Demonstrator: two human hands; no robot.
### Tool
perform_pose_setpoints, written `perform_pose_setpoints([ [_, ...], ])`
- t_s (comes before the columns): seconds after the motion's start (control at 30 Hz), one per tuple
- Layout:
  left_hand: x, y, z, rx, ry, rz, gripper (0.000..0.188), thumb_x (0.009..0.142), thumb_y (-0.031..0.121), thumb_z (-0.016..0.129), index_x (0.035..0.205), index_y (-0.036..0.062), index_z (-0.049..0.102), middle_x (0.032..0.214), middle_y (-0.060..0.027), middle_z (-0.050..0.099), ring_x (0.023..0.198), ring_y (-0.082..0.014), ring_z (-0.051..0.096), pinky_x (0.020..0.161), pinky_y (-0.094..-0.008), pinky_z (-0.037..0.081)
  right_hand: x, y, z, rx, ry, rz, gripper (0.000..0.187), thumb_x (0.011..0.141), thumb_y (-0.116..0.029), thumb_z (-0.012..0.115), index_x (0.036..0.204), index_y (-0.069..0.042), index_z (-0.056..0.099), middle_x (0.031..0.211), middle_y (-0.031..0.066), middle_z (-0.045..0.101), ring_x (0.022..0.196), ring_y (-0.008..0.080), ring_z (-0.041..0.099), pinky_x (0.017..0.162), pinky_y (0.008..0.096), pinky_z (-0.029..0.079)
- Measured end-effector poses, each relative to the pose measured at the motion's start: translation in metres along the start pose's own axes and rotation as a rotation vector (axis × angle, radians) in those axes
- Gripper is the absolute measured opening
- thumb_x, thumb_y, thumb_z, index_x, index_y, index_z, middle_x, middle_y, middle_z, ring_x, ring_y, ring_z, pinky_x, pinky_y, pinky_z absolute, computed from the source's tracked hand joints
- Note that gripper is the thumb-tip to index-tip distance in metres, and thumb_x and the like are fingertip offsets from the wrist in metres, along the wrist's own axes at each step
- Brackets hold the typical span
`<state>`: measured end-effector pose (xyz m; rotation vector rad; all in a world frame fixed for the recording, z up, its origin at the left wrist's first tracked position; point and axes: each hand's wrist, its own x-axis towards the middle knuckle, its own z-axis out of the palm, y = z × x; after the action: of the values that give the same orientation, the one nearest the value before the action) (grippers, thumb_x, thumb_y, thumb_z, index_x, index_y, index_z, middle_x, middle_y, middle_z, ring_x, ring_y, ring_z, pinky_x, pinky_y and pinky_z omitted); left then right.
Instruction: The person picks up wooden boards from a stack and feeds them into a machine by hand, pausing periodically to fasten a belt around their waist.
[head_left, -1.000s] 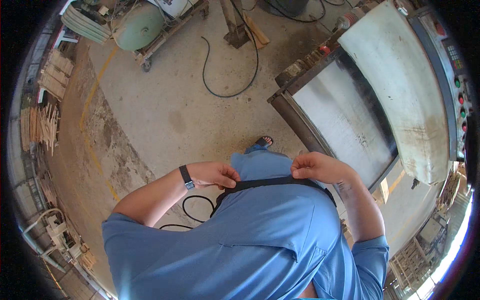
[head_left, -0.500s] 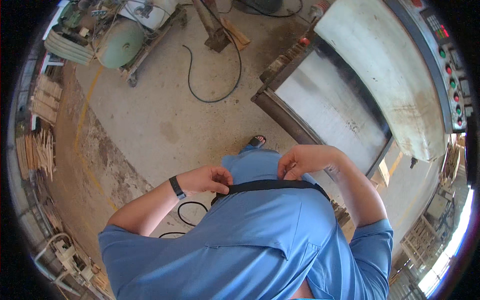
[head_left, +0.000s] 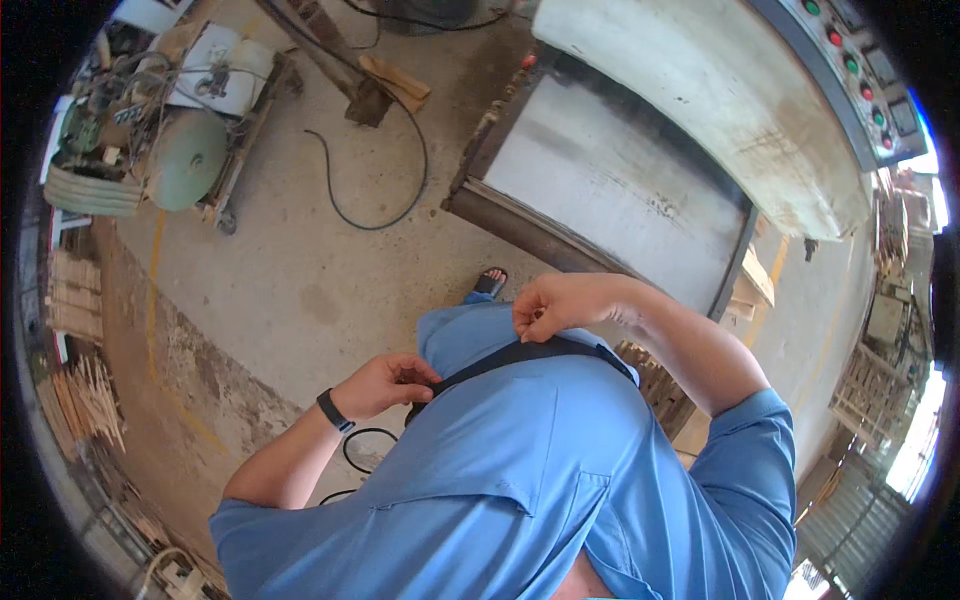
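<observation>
A black strap (head_left: 505, 357) runs across my waist over a blue shirt (head_left: 480, 440). My right hand (head_left: 565, 305) pinches the upper edge of it near the middle of my belly, thumb and fingertips pressed together. At the strap's left end, my left hand (head_left: 383, 386) is closed with thumb and forefinger on it, the other fingers curled. A dark band (head_left: 335, 411) circles my left wrist. What lies under the strap and behind my fingertips is hidden.
Ahead to the right stands a large machine with a flat metal bed (head_left: 610, 165), a pale curved cover (head_left: 700, 90) and a button panel (head_left: 850, 75). A dark hose (head_left: 350, 222) loops over the floor. A wheeled greenish machine (head_left: 188, 160) stands far left; wood pieces (head_left: 95, 400) lie along the left.
The view has turned, so the surroundings sit further left and tilted. My right hand has shifted left along the strap, a little closer to the left hand. Both hands stay on the strap.
</observation>
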<state>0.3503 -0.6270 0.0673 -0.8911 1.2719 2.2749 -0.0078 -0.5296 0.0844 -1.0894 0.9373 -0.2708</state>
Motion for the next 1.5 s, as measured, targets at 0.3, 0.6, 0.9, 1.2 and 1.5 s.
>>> perform_pose_setpoints([
  [0.3,0.012,0.011,-0.007,0.030,0.017,-0.069,0.019,0.092,0.009,0.079,0.108,0.0059,0.070,0.095,-0.0007,0.072,0.084,-0.0092,0.066,0.075,-0.0257,0.052,-0.009,0.014,0.005,0.014,0.136,-0.052,0.022,0.085,-0.021,0.068,0.091,0.000,0.071,0.081,0.0063,0.069,0.080,0.0138,0.061,0.072,0.0337,0.050],
  [0.6,0.014,0.012,-0.030,0.064,-0.052,-0.200,0.019,0.091,0.006,0.078,0.107,0.0059,0.069,0.095,-0.0012,0.072,0.085,-0.0099,0.067,0.075,-0.0244,0.053,-0.010,0.026,0.024,-0.053,0.299,-0.099,0.026,0.089,-0.028,0.073,0.097,-0.003,0.072,0.088,0.0099,0.072,0.084,0.0213,0.066,0.074,0.0368,0.052],
  [0.9,0.045,0.114,0.000,0.778,0.038,0.179,0.026,0.086,0.012,0.078,0.111,0.0063,0.074,0.099,-0.0048,0.072,0.096,-0.0190,0.064,0.089,-0.0339,0.051,-0.161,0.067,0.119,0.311,0.709,0.041,0.029,0.091,-0.023,0.076,0.114,-0.005,0.071,0.101,0.0036,0.070,0.096,0.0153,0.063,0.090,0.0325,0.051],
  [1.2,0.111,0.161,0.026,1.065,-0.432,0.200,0.029,0.086,0.013,0.077,0.114,0.0061,0.075,0.102,-0.0071,0.071,0.095,-0.0199,0.064,0.088,-0.0338,0.051,-0.127,0.062,0.213,0.219,1.281,0.174,0.023,0.089,-0.020,0.070,0.109,-0.009,0.076,0.099,0.0036,0.073,0.105,0.0195,0.061,0.116,0.0417,0.031],
  [1.5,0.181,0.154,0.037,0.785,-0.772,-0.398,0.034,0.094,0.011,0.073,0.126,0.0029,0.069,0.111,-0.0049,0.071,0.104,-0.0137,0.065,0.095,-0.0318,0.053,-0.050,0.141,0.335,0.982,1.384,0.085,0.036,0.098,-0.025,0.070,0.127,-0.003,0.069,0.120,0.0080,0.070,0.111,0.0170,0.063,0.101,0.0330,0.049],
])
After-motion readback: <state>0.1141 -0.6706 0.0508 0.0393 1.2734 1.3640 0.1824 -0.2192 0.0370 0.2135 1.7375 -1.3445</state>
